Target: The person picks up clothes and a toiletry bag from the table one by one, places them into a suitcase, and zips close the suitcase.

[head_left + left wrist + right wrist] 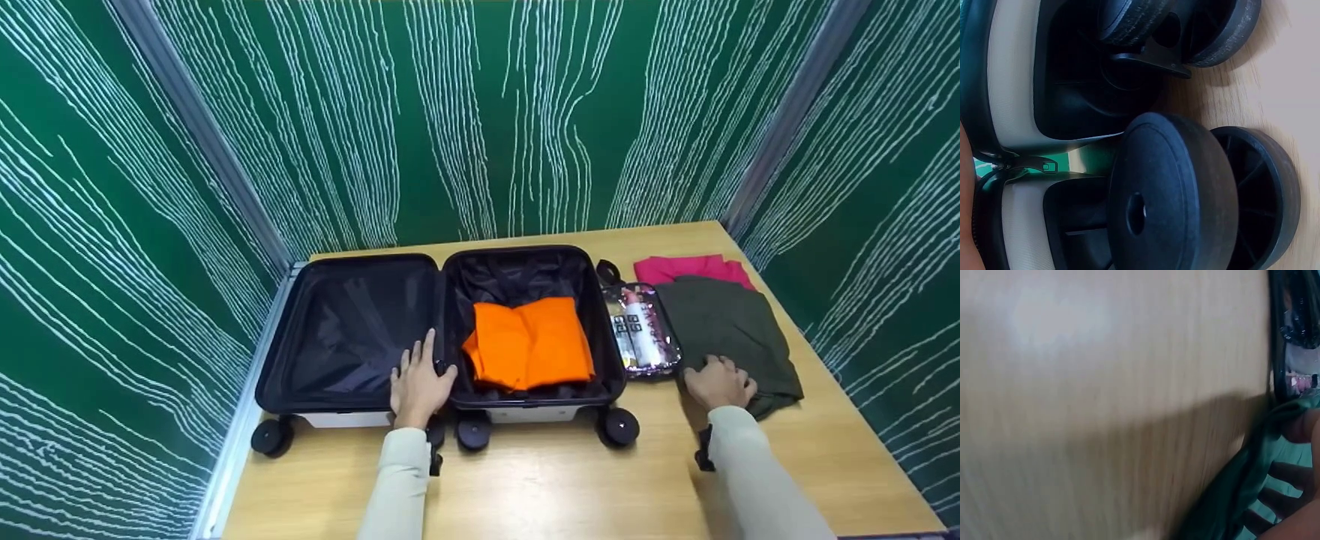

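Note:
An opened suitcase (536,403) lies flat, its two black-lined halves side by side. My left hand (421,381) rests with fingers spread on the inner edge of the left half, by the hinge side. Folded orange clothing (532,341) lies in the right half. My right hand (721,382) grips the near edge of a dark green folded garment (731,322), its fingers curled into the cloth. In the right wrist view the fabric (1235,489) bunches around the thumb and fingers. A clear toiletry pouch (641,330) lies between suitcase and garment.
A pink garment (690,268) shows behind the green one. Black wheels (621,427) stick out from the suitcase toward the table's front; a zipper pull (1044,165) hangs between the halves. Green patterned walls (495,150) enclose the wooden table (540,480) on three sides.

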Demonstrator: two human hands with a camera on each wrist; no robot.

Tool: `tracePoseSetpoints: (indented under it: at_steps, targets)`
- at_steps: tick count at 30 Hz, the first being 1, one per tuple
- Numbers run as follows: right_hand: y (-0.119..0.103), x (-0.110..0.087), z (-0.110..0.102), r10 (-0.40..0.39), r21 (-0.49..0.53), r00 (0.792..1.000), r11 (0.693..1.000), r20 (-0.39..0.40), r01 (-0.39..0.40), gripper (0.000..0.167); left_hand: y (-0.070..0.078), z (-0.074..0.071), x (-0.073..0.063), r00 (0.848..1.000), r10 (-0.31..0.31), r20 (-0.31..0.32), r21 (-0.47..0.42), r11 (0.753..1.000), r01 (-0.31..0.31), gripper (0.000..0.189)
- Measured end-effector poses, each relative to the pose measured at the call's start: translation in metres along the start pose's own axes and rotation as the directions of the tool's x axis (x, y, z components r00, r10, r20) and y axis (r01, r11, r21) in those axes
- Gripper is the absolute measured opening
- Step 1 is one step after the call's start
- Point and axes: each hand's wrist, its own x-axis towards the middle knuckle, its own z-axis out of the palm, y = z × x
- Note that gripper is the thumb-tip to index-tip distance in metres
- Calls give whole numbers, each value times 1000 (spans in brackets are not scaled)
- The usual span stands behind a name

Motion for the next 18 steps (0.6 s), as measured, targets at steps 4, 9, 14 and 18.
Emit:
tracePoseSetpoints:
  at_steps: [4,9,14,18]
  targets:
    - [5,1,2,-27,-72,999,997,-26,25,72,0,1,0,1000,-1,5,11,1000,1,81]
    - [9,2,6,-83,-137,995,988,-48,76,76,1,1,1,1000,0,9,13,1000,-1,81]
    - [8,0,5,-100,-173,995,980,-26,95,81,0,0,1,1000,-1,8,8,1000,1,81]
    - [7,-1,4,-122,-191,992,974,12,122,90,0,-1,1,1000,-5,7,7,1000,5,82]
